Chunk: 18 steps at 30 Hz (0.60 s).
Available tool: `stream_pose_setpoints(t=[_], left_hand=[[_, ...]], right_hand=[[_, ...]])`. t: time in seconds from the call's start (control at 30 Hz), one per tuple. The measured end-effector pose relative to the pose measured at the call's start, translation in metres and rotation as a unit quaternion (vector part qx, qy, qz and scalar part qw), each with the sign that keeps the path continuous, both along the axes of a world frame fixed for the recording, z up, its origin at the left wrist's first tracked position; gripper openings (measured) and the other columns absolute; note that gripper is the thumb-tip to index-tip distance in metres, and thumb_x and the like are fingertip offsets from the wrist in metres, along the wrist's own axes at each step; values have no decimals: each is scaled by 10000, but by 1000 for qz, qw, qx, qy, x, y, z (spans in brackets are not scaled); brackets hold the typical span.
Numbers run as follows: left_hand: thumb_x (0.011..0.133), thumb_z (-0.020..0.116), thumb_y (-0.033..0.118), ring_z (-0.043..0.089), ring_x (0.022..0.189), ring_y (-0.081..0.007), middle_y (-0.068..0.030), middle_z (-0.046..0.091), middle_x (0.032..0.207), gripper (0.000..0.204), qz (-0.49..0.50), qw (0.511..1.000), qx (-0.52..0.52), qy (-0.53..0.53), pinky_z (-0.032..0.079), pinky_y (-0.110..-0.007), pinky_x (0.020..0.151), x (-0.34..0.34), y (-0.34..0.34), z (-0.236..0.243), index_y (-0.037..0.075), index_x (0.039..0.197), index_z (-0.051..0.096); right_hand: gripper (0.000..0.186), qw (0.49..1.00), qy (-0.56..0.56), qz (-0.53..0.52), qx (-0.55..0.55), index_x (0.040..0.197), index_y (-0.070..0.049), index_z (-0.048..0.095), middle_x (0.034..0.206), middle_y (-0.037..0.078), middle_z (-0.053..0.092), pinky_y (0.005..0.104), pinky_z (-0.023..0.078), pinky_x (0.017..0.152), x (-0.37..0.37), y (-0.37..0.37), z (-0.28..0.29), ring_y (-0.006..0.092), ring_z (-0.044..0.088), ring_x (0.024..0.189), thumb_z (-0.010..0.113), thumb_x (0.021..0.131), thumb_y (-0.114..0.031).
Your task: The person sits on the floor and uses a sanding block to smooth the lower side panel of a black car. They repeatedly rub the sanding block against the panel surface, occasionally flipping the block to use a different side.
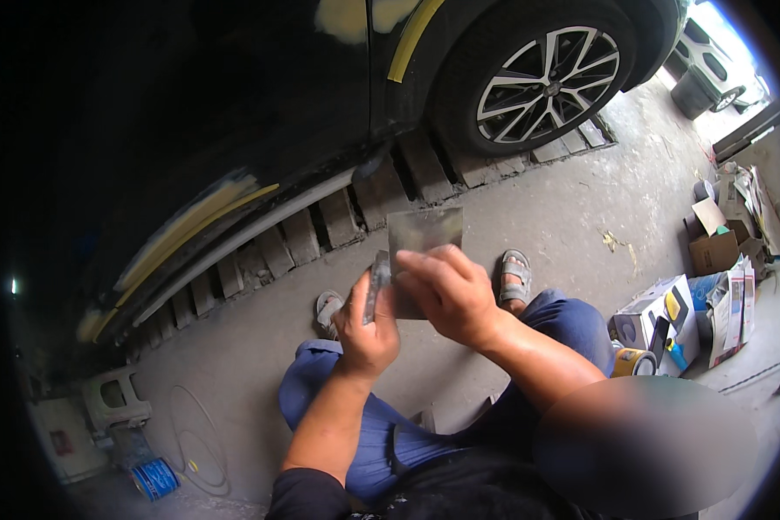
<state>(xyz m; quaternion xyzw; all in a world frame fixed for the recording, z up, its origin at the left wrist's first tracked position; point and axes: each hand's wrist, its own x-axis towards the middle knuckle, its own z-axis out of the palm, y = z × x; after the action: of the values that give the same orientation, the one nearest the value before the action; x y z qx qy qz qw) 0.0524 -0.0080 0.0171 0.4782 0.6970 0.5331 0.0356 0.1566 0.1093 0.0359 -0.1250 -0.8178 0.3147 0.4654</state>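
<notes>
My left hand [367,334] is closed around a narrow, scuffed grey piece [377,282] that stands on edge beside the palm. Just right of it is a thin, flat rectangular grey sheet [425,230], smudged and slightly shiny. My right hand [455,299] lies across the sheet with its fingers bent and pressed together on it; they are a little blurred. Whether the two grey pieces touch behind the fingers is hidden. Both hands are in front of my knees, apart from the dark car door [225,104].
Yellow tape [186,238] borders a pale filler patch [201,208] low on the car. The wheel [550,82] rests above slatted floor bars [299,238]. At right are cardboard boxes [715,251] and a yellow can [634,362]. A blue can [154,479] and a hose loop [221,442] lie lower left.
</notes>
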Motion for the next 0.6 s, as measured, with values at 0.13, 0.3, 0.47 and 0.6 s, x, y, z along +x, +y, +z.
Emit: stream_pose_setpoints(t=[0.13,0.3,0.47,0.6], left_hand=[[935,551,83,686,850,-311,-203,678,960,271,-80,996,-7,-25,523,-342,745,5,2,1,-43,1174,562],[948,587,149,600,749,-121,-45,646,870,243,-96,952,-39,-287,486,-258,675,-10,-2,5,-13,1129,572],[904,651,97,558,826,-97,-39,604,944,243,-88,863,21,-497,466,-235,743,-34,-1,5,22,1093,518],[891,657,70,592,865,-133,-68,629,978,241,-60,808,84,-580,491,-290,810,-34,7,5,19,1080,517]], right_hand=[[336,1000,25,1,4,1079,-42,648,822,104,621,340,528,592,-1,14,12,275,638,681,736,756,-8],[345,994,9,-37,-102,1142,-56,619,866,132,653,333,533,678,11,48,13,294,658,777,689,808,-5],[314,975,-110,-18,-191,1172,-45,596,926,168,672,329,523,717,26,56,23,303,670,831,647,863,-41],[425,957,-176,68,-220,1253,-43,543,923,166,671,351,506,726,25,42,19,326,659,830,656,843,-34]])
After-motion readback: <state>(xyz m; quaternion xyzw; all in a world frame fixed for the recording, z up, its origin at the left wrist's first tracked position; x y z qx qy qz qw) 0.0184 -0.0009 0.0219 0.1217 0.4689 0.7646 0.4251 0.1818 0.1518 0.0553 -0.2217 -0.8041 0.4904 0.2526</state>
